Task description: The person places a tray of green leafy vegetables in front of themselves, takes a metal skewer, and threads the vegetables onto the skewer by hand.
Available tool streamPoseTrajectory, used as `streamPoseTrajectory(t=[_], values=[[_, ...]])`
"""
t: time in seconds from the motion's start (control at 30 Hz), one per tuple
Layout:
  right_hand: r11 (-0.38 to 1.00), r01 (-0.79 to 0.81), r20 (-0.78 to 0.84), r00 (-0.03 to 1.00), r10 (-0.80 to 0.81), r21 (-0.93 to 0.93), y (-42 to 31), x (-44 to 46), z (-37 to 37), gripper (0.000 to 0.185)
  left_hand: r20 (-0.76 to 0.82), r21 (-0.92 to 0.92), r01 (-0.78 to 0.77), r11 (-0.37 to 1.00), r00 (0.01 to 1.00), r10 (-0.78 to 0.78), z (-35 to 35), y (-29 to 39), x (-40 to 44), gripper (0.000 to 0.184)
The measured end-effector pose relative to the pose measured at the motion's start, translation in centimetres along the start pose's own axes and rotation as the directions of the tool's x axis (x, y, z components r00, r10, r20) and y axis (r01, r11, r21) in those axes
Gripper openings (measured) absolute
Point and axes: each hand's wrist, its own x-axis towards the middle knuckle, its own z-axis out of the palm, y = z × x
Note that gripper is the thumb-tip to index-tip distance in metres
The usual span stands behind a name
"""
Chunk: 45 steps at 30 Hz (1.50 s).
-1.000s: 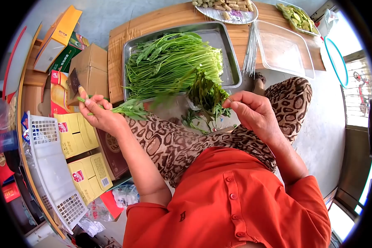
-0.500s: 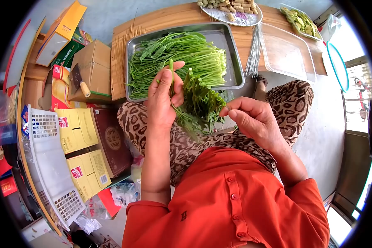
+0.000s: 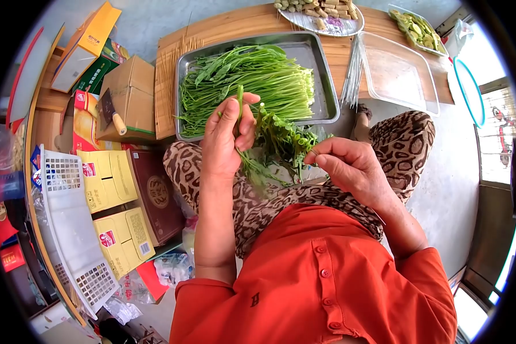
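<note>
My left hand (image 3: pixel 226 135) is closed around a few leafy green stalks (image 3: pixel 240 97), their cut ends up between thumb and forefinger and blurred leaves hanging below. Between my hands hangs a folded bunch of greens (image 3: pixel 284 137), bundled close together. My right hand (image 3: pixel 350 169) is closed in a pinch at the bunch's right side, on a thin skewer whose other end shows beneath the wrist. How far the skewer runs into the greens is hidden. Just beyond my hands, a metal tray (image 3: pixel 327 71) holds a large heap of long green stalks (image 3: pixel 252 80).
The tray stands on a wooden table (image 3: pixel 223 31) with thin wooden sticks at its left and metal skewers (image 3: pixel 352 71) at its right. Farther right are a clear plastic container (image 3: pixel 401 71) and sliced vegetables (image 3: pixel 418 31). A cleaver (image 3: pixel 112 112) leans on a cardboard box (image 3: pixel 135 94) at left.
The left hand's stalks have shifted slightly, standing a little higher above the fingers, and their leaves swing lower. The bunch by my right hand has turned a little. Both hands keep their grip.
</note>
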Motion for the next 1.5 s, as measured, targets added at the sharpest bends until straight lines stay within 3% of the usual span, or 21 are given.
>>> streamPoseTrajectory(t=[1.03,1.5], values=[[1.0,-0.005,-0.009,1.0,0.005,0.014,0.3,-0.4,0.0,0.018,0.049,-0.032,0.055,0.998,0.997,-0.053,-0.8,-0.2,-0.4,0.039],[0.998,0.002,0.008,1.0,-0.002,0.058,0.3,-0.9,0.2,0.018,0.081,0.064,0.003,0.998,0.997,-0.009,-0.4,0.5,-1.0,0.034]])
